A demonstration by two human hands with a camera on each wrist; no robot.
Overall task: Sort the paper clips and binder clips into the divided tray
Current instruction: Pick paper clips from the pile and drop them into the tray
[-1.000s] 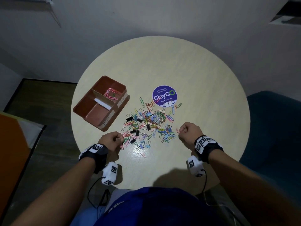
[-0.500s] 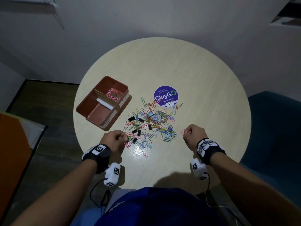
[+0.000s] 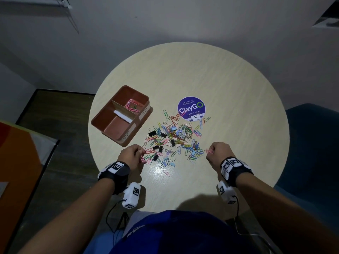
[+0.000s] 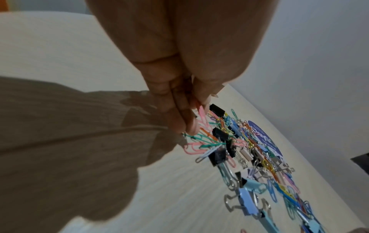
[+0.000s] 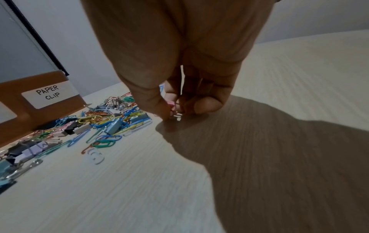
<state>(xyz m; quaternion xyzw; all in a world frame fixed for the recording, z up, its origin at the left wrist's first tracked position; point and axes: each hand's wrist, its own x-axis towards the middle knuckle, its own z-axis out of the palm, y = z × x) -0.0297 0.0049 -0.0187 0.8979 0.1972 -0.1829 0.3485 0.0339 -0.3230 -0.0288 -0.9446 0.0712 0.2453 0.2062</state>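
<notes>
A heap of coloured paper clips and binder clips (image 3: pixel 175 139) lies mid-table, also seen in the left wrist view as a clip heap (image 4: pixel 245 148). My left hand (image 3: pixel 133 155) sits at the heap's left edge and pinches pink paper clips (image 4: pixel 202 115) between thumb and curled fingers. My right hand (image 3: pixel 219 151) is at the heap's right edge, fingers curled round pink paper clips (image 5: pixel 173 106). The brown divided tray (image 3: pixel 141 123) stands left of the heap. Its far compartment holds a few pink paper clips (image 3: pixel 132 105); the near one looks bare.
A round purple ClayGO sticker (image 3: pixel 191 108) lies behind the heap. White labels are on the tray's side; one label (image 5: pixel 49 93) reads PAPER CLIP. One loose pink clip (image 3: pixel 166 172) lies near the table's front edge. A blue seat (image 3: pixel 315 143) is at the right.
Both hands have stayed at the heap's edges, fists curled. Pink clips now stick out of each hand. The view has shifted slightly.
</notes>
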